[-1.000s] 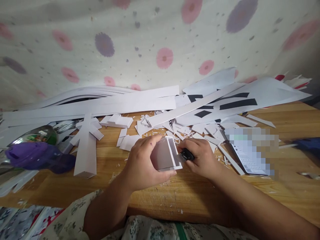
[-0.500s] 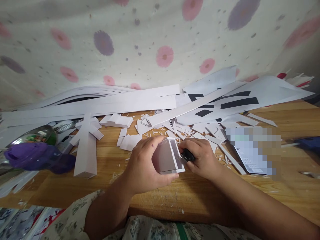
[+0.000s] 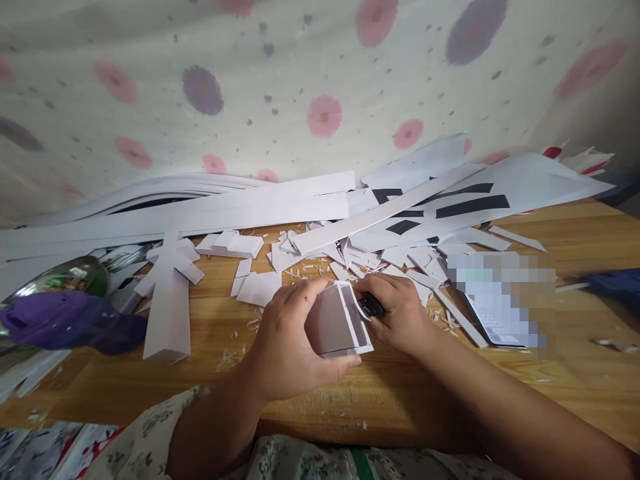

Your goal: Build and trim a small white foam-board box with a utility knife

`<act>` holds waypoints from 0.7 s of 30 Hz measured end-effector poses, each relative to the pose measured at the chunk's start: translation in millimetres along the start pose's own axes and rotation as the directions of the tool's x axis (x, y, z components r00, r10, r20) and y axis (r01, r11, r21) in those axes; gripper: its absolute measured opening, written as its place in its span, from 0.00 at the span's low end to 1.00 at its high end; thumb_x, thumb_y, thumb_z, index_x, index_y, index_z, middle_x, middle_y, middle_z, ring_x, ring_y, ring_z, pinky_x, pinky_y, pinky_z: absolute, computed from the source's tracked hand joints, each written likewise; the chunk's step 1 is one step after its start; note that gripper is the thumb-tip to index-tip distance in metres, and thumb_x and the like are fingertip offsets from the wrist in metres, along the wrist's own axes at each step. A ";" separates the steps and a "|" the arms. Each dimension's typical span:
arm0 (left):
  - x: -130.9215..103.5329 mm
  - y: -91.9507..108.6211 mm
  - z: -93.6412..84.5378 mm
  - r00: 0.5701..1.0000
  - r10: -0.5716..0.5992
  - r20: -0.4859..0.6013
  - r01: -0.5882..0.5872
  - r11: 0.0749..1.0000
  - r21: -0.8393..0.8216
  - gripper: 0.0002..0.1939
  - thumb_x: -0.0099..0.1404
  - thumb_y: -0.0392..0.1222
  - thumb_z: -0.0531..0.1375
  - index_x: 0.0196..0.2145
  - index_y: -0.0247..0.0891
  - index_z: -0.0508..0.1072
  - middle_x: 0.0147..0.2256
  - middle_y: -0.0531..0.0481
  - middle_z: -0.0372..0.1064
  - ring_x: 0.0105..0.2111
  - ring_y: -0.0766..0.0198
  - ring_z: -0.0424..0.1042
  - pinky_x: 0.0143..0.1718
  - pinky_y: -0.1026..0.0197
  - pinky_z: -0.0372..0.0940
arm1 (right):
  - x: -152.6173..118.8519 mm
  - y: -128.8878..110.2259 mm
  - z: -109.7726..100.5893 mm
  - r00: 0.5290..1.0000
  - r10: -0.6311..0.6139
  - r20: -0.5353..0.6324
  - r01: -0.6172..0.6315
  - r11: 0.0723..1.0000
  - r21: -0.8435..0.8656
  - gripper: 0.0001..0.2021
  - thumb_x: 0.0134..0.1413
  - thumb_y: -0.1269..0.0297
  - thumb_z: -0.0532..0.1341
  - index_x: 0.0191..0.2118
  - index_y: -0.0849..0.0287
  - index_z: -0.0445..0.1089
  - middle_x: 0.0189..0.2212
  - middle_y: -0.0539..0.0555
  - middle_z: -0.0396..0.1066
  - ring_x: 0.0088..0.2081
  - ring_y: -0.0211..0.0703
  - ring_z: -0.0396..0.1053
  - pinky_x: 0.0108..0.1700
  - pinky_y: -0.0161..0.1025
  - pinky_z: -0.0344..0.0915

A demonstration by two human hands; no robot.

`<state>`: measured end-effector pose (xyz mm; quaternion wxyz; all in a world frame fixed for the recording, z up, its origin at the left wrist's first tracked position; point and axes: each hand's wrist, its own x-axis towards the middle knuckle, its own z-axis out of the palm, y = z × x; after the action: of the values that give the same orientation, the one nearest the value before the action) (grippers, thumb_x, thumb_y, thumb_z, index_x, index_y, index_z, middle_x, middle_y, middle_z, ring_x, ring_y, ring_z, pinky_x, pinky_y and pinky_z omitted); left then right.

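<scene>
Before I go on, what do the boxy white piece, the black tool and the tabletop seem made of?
The boxy white piece: matte card or foam board, judging by its flat panels and crisp edges. The black tool: probably smooth plastic, given its glossy highlights. The tabletop: wood or wood-look laminate, lightly shiny, with visible grain.

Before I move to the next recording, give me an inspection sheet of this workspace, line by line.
Surface: wooden tabletop, bare in front, littered with tiny shavings.
Things in hand: folded white piece; black tool at its edge, tip unclear.
Clutter: white scraps, long white strips, purple item, partly pixelated flat device, blue object.
Hands: left hand holds the white piece; right hand grips the black tool.
Cables: nothing seen.
Surroundings: flower-patterned backdrop behind.
</scene>
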<state>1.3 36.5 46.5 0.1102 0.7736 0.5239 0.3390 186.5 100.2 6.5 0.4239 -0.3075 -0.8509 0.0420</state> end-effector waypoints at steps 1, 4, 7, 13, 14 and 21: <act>-0.2 0.0 0.2 1.000 0.002 0.003 -0.002 1.000 -0.003 0.38 0.42 0.45 0.69 0.51 0.41 0.63 0.44 0.44 0.71 0.41 0.52 0.71 0.43 0.50 0.67 | 0.0 0.6 0.2 1.000 0.003 0.006 -0.003 1.000 0.001 0.09 0.38 0.73 0.51 0.30 0.57 0.63 0.20 0.48 0.67 0.21 0.37 0.62 0.25 0.33 0.58; -0.3 0.0 0.1 1.000 -0.002 0.020 0.002 1.000 -0.023 0.38 0.41 0.45 0.69 0.51 0.41 0.62 0.45 0.44 0.71 0.42 0.52 0.71 0.44 0.50 0.67 | 0.6 1.5 0.6 1.000 0.005 0.004 -0.005 1.000 -0.002 0.10 0.38 0.73 0.51 0.30 0.58 0.64 0.20 0.49 0.67 0.21 0.38 0.63 0.25 0.34 0.58; -0.2 1.1 -1.0 0.999 -0.011 0.040 0.013 0.998 -0.056 0.37 0.42 0.45 0.69 0.51 0.42 0.63 0.44 0.45 0.71 0.42 0.52 0.71 0.43 0.50 0.68 | 1.7 1.9 0.6 1.000 -0.004 -0.013 0.004 1.000 -0.018 0.10 0.39 0.73 0.51 0.31 0.58 0.65 0.20 0.50 0.68 0.21 0.38 0.64 0.24 0.34 0.58; -0.6 3.6 -2.9 0.997 -0.043 0.070 0.051 0.993 -0.109 0.38 0.40 0.45 0.69 0.51 0.41 0.64 0.44 0.45 0.71 0.41 0.51 0.71 0.44 0.48 0.68 | 2.0 4.4 0.2 0.999 0.049 0.004 -0.048 0.999 -0.020 0.08 0.41 0.73 0.53 0.30 0.58 0.65 0.22 0.51 0.71 0.22 0.39 0.66 0.26 0.34 0.60; -0.6 3.6 -3.0 0.996 -0.042 0.073 0.050 0.992 -0.114 0.39 0.40 0.44 0.69 0.50 0.41 0.64 0.44 0.44 0.71 0.42 0.51 0.71 0.44 0.48 0.68 | 1.9 5.0 0.2 0.998 0.055 0.008 -0.054 0.998 -0.018 0.07 0.42 0.72 0.54 0.30 0.58 0.66 0.22 0.51 0.71 0.23 0.39 0.66 0.26 0.34 0.60; 1.6 4.0 -3.0 0.991 -0.081 0.106 0.097 0.982 -0.164 0.36 0.40 0.43 0.69 0.49 0.42 0.65 0.41 0.47 0.72 0.39 0.53 0.71 0.42 0.49 0.68 | 1.2 4.6 1.6 0.998 0.066 -0.017 -0.067 0.996 -0.056 0.04 0.45 0.71 0.55 0.30 0.59 0.66 0.23 0.52 0.72 0.23 0.40 0.67 0.26 0.35 0.60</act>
<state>2.7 35.6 51.5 0.2163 0.7531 0.5213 0.3381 187.0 104.9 4.8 0.4198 -0.3479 -0.8378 0.0295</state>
